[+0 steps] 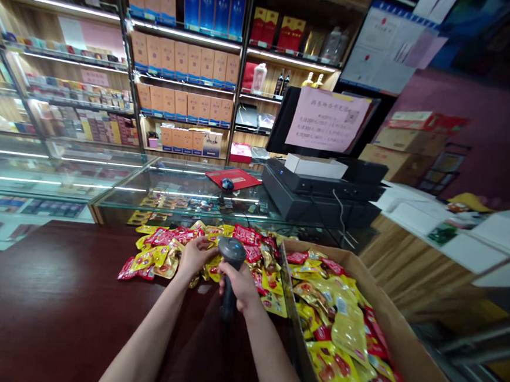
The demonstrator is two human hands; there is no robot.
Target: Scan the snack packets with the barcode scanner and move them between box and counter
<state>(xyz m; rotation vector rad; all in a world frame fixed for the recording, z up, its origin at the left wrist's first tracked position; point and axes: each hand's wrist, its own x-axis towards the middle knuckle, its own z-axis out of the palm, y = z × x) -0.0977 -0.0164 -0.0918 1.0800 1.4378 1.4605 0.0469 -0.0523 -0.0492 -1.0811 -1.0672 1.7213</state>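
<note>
My right hand (pixel 239 284) is wrapped round the handle of a dark grey barcode scanner (pixel 231 249), held upright with its head over the pile. Just left of it, my left hand (pixel 195 257) pinches a small snack packet in the heap, its fingers bent to the right and partly hiding it. Red, yellow and gold snack packets (pixel 150 257) lie in a loose row along the far part of the dark brown table (pixel 52 304). To the right, an open cardboard box (pixel 388 298) holds many more such packets (pixel 350 325).
A glass display counter (pixel 127 190) runs behind the table, with a red mat (pixel 242 180) and a computer mouse (pixel 227 183) on it. A monitor (pixel 282 119) with a pink paper sign stands above a black cash drawer (pixel 317 190). Shelves of boxed goods (pixel 183 62) line the back wall.
</note>
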